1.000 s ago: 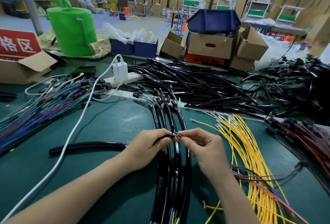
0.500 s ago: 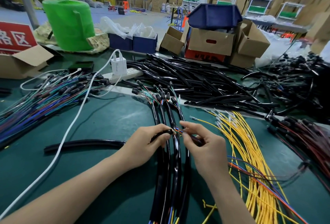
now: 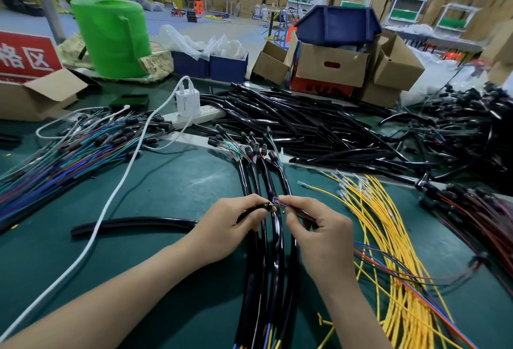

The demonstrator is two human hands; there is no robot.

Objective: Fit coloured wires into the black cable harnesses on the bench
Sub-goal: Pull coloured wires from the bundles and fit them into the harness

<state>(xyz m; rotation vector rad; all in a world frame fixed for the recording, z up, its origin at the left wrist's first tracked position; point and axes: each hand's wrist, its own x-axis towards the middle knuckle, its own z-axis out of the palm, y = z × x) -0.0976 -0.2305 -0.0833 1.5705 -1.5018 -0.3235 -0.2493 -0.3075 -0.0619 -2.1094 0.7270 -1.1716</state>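
2 bare forearms reach in from below. The left hand (image 3: 224, 227) pinches a thin black tube (image 3: 259, 207) by its end; the right hand (image 3: 324, 237) pinches coloured wire tips (image 3: 277, 201), and the fingertips nearly meet.

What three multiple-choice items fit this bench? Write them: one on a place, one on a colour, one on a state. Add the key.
1. Where do the yellow wires lie?
A) to the right of the right hand
B) inside a cardboard box
C) on the floor

2. What colour is the big roll at the far left?
A) red
B) green
C) blue

3. What is the left hand doing?
A) lying flat and empty
B) holding a white charger
C) gripping a black tube

Key: 1 A, the bundle fans out beyond the right hand. 2 B, its wrapping is bright green. 3 C, its fingers curl round the tube's end, where the right hand pinches coloured wires.
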